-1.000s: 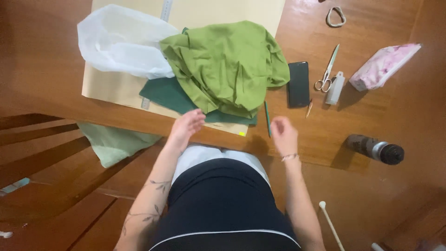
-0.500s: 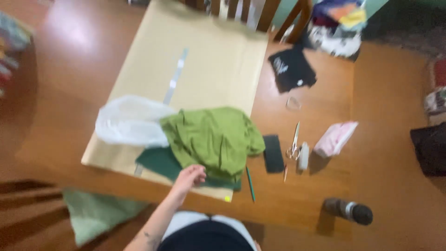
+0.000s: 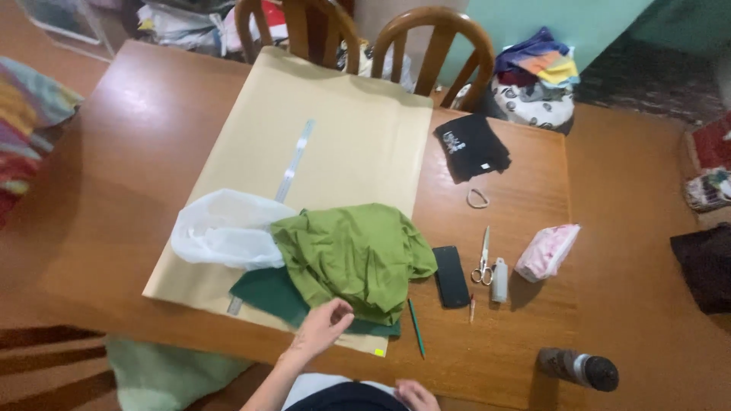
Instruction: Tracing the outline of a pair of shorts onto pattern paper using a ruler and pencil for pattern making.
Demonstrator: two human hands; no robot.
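- Left hand pinches the near edge of the light green cloth, bunched on the tan paper sheet over the worktop.
- Right hand sits low at the picture's edge, grip unclear, holding nothing visible.
- Looks like spreading the cloth; a firmer two-handed hold seems needed.

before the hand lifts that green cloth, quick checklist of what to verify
1. Left hand on the light green cloth: ok, fingertips at its near edge.
2. Right hand free: ok, low at the table edge, holding nothing visible.
3. White plastic bag apart from the cloth: not ok, they overlap.
4. Dark green fabric clear: not ok, it lies under the cloth.
5. Scissors and phone off the cloth: ok, beside it.
6. Firm grasp: cannot tell.
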